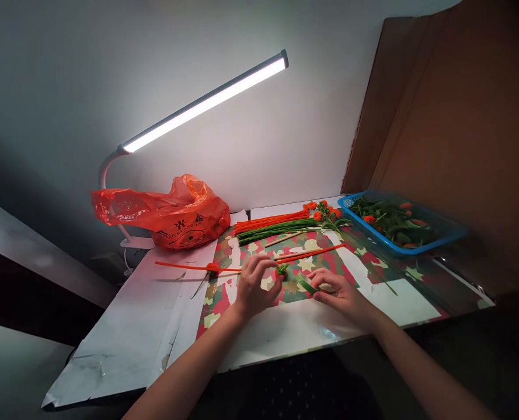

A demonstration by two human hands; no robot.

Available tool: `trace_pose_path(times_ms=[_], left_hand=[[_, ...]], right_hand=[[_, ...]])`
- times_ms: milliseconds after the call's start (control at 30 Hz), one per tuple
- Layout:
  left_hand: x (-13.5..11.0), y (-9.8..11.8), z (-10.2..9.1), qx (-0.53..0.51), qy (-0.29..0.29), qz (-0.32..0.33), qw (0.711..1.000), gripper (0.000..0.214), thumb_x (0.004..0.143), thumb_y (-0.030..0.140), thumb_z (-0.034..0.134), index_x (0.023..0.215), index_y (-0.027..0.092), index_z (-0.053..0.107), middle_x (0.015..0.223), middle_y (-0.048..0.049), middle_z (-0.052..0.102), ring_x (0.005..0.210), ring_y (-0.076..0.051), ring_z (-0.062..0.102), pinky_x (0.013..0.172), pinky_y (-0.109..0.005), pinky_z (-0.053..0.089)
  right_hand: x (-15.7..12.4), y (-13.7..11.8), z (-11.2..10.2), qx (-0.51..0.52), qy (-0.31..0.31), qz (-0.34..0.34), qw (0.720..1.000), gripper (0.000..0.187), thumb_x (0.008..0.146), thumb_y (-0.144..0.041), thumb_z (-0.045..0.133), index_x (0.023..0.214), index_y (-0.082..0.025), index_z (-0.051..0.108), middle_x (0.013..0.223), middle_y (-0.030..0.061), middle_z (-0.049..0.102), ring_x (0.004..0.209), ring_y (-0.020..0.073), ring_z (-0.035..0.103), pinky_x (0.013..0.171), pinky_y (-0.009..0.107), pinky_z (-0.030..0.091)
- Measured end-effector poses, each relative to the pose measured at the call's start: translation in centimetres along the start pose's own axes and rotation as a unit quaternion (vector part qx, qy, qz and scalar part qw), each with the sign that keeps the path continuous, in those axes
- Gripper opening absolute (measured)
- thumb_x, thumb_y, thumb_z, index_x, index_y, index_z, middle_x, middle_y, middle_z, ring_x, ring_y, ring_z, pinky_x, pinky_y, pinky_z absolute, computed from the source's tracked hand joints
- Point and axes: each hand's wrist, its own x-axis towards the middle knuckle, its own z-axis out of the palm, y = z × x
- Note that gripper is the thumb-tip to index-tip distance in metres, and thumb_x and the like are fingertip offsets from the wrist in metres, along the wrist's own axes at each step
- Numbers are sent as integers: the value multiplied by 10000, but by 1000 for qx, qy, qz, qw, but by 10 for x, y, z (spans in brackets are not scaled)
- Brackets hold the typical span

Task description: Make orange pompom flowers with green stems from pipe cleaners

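Between the curled thumb and fingers of my left hand (255, 284) is a small orange flower (281, 272) with a green base turned upward. My right hand (340, 294) pinches a roll of green tape (305, 284) just to the right of the flower. Whether a strip of tape joins the two is too small to tell. To the left of my left hand, another orange flower (212, 269) lies by a long orange fuzzy stem (184, 266). A second orange stem (316, 252) rests beyond my hands, with a thin brown stick beside it.
Bundles of orange stems (272, 222) and green stems (281, 231) lie at the back, beside several orange flowers with leaves (327, 213). A blue basket (410, 251) of greenery stands right, near a cardboard panel (443, 128). A red plastic bag (193, 219) sits left under a lit lamp (206, 105).
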Motion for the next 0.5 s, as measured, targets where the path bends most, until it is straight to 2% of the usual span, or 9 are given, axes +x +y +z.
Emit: trace_pose_path(times_ms=[67, 167, 367, 500], left_hand=[[0, 8, -2, -44, -72, 34, 996, 201, 746, 211, 653, 921, 204, 554, 887, -49, 569, 849, -198, 541, 750, -341, 458], [-2, 14, 0, -103, -143, 10, 984, 207, 753, 257, 674, 914, 193, 562, 910, -60, 571, 844, -191, 542, 738, -324, 457], [-6, 13, 1, -153, -181, -79, 968, 58, 833, 232, 598, 820, 196, 554, 885, -43, 553, 854, -174, 529, 779, -316, 434], [-6, 15, 0, -164, -206, -116, 958, 97, 870, 235, 539, 784, 194, 522, 874, -45, 543, 845, -176, 513, 791, -324, 419]], right_hand=[[-2, 6, 11, -7, 12, -33, 999, 154, 823, -379, 608, 813, -225, 598, 979, 64, 577, 1099, 244, 493, 856, 370, 464], [-3, 11, 21, -59, 29, -84, 994, 79, 838, -303, 600, 801, -233, 597, 864, 37, 611, 1038, 230, 499, 949, 421, 392], [-5, 8, 24, -117, 29, -109, 987, 47, 860, -224, 562, 822, -237, 586, 823, 23, 637, 984, 224, 491, 958, 436, 374], [-5, 4, 26, -154, 47, -91, 983, 53, 855, -222, 554, 810, -235, 578, 798, 28, 628, 978, 240, 483, 901, 432, 405]])
